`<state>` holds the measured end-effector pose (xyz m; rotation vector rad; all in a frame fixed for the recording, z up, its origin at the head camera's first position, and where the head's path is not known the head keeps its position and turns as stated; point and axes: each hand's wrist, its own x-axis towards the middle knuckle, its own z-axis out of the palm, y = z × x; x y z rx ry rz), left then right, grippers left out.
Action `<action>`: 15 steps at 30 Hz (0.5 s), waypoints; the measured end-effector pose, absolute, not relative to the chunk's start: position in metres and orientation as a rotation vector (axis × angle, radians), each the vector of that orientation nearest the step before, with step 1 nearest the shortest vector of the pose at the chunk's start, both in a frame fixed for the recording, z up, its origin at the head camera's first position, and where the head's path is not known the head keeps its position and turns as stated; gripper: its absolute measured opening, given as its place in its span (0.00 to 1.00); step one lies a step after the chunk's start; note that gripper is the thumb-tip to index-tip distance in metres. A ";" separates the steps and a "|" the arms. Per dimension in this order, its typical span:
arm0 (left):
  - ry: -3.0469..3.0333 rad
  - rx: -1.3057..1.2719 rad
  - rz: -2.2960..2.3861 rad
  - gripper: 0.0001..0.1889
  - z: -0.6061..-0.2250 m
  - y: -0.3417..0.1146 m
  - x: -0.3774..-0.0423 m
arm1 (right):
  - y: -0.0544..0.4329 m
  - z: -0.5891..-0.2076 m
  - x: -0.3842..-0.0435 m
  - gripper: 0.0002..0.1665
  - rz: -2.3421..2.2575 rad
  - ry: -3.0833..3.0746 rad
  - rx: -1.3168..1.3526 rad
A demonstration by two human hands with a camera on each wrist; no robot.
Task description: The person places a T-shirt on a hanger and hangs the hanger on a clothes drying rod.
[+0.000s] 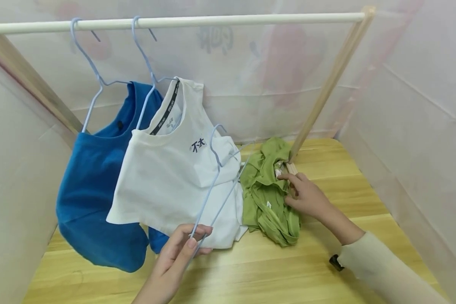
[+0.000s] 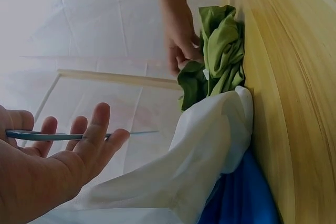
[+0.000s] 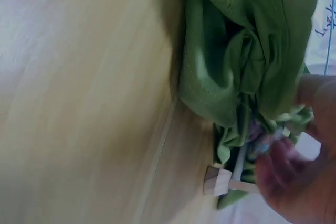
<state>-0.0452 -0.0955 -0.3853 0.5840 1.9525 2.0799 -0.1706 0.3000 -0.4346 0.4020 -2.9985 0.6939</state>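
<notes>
My left hand [image 1: 178, 253] holds a light blue wire hanger [image 1: 217, 169] by its lower part, thumb on one side and fingers on the other. The hanger's hook points up in front of a white sleeveless top. In the left wrist view, the hanger [image 2: 47, 136] crosses the fingers. At the right, a crumpled green garment [image 1: 267, 190] lies in a heap. My right hand [image 1: 308, 194] is at its upper right edge, by a pale label in the opening. Seen from the right wrist, the thumb and fingers pinch a bit of the green cloth [image 3: 247, 66].
A white rail [image 1: 251, 19] on wooden posts [image 1: 332, 80] spans the back. From it hang a blue top [image 1: 99, 169] and the white top [image 1: 156, 169] on similar hangers. The white top's lower part reaches the wooden table [image 1: 251, 278], beside the green heap.
</notes>
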 end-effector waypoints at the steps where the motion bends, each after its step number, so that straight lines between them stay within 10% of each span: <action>1: 1.949 0.585 2.074 0.14 -0.385 -0.096 -0.045 | 0.299 -0.436 -0.171 0.42 0.650 -2.982 0.421; 9: 1.955 0.626 2.060 0.15 -0.387 -0.103 -0.042 | 0.276 -0.436 -0.185 0.31 0.348 -2.668 0.721; 15: 1.934 0.667 2.053 0.15 -0.389 -0.109 -0.040 | 0.260 -0.435 -0.194 0.42 0.124 -2.881 0.707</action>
